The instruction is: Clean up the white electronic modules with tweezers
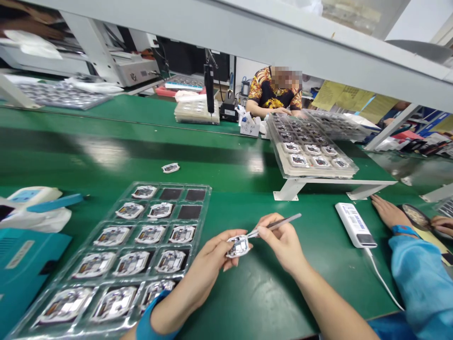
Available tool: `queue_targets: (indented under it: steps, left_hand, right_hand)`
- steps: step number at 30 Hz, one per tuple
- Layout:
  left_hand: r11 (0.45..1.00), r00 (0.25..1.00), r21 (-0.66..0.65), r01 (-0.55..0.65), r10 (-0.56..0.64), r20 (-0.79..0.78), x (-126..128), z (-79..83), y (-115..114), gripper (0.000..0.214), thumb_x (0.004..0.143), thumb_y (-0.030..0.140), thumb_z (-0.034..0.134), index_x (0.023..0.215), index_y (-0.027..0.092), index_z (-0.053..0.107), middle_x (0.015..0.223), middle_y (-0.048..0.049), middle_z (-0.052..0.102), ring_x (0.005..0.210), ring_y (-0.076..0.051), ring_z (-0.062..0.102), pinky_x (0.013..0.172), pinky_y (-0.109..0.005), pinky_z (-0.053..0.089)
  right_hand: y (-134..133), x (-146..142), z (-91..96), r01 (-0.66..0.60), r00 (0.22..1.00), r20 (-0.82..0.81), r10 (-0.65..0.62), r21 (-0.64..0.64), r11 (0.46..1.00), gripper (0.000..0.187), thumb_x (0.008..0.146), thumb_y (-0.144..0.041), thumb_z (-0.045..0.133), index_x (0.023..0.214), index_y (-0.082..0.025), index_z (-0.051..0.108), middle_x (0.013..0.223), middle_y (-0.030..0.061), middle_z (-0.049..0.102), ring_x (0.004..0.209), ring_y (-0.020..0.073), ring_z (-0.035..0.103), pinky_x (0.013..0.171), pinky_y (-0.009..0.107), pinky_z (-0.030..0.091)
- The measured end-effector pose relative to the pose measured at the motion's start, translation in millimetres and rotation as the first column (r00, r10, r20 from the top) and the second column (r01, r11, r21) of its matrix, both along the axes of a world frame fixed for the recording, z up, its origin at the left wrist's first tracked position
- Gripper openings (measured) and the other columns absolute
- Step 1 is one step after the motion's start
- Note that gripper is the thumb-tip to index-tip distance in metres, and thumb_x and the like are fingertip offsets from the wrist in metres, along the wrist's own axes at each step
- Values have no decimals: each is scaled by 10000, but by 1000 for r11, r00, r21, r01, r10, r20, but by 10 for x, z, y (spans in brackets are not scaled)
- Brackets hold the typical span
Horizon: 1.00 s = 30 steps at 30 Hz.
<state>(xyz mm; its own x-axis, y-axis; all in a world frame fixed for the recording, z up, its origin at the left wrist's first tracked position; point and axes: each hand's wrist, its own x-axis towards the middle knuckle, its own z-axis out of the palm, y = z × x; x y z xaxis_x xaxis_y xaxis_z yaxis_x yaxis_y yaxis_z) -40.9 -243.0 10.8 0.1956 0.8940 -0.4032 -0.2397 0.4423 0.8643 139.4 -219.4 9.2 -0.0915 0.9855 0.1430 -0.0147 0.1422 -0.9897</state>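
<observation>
My left hand [207, 262] pinches a small white electronic part [239, 245] between thumb and fingers, just above the green table [247, 293]. My right hand [283, 243] grips metal tweezers [274, 224], and their tips touch the top of that part. To the left of my hands lies a clear plastic tray [127, 250] with several similar parts in its pockets; three pockets at its far right corner are bare. One loose part [170, 167] lies farther back on the table.
A stack of trays with parts [307, 148] sits on a white stand at the right. A white power bank [355, 224] with a cable lies by a neighbour's hand [389, 212] and blue sleeve. A person sits across the table. A teal box [24, 264] is at left.
</observation>
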Motion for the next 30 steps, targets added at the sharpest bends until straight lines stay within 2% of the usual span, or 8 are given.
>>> queue_targets:
  steps: [4,10,16,19,25,27,30]
  left_hand:
    - [1000,1000,1,6,-6,-14,7,1,8,313,753,347,678,987,161,770,787,-46,703,623,-143,534,560,-254,400]
    - [1000,999,21,-3,4,-46,-3,14,9,319,749,346,686,993,162,775,781,-43,700,626,-152,543,575,-266,404]
    - [998,996,59,13,-8,-87,-9,28,12,307,762,343,666,981,155,772,773,-42,703,607,-149,536,558,-264,388]
    - [997,995,73,12,-5,-98,0,39,9,304,763,335,663,980,151,770,746,-37,698,602,-148,532,550,-262,379]
    - [1000,1000,-13,-13,13,-13,6,44,-3,334,733,346,695,986,141,768,786,-43,705,612,-142,540,569,-263,390]
    - [998,999,-54,-19,21,43,2,53,7,347,712,341,713,984,133,765,799,-49,709,613,-140,537,556,-258,378]
    - [994,992,-111,-7,21,125,0,67,33,347,692,307,723,981,121,764,782,-51,710,597,-129,521,530,-249,351]
  right_hand:
    - [-73,-76,15,-14,1000,-6,14,-31,999,161,773,-329,759,763,-209,653,722,3,696,660,168,663,657,293,540]
    - [-67,-91,-5,14,998,53,-13,-5,1000,108,766,-283,749,772,-204,675,751,21,729,709,183,678,695,306,534]
    - [-46,-104,-38,-20,996,-85,13,-80,997,150,750,-299,770,782,-211,653,745,-1,707,653,160,670,660,293,540]
    - [-35,-103,-47,-38,994,-102,26,-113,993,187,734,-326,797,769,-211,655,731,-7,703,647,156,668,659,287,535]
    - [-8,-98,-38,-111,980,-192,60,-265,958,277,678,-381,849,725,-204,642,617,-37,674,567,141,644,602,270,513]
    - [-16,-108,-33,-78,981,-194,30,-244,967,250,680,-358,848,724,-204,656,632,-31,688,582,141,649,610,269,517]
    - [-43,-125,-33,46,989,-138,-61,-112,993,158,709,-287,827,742,-208,695,714,-6,733,686,158,688,681,277,536]
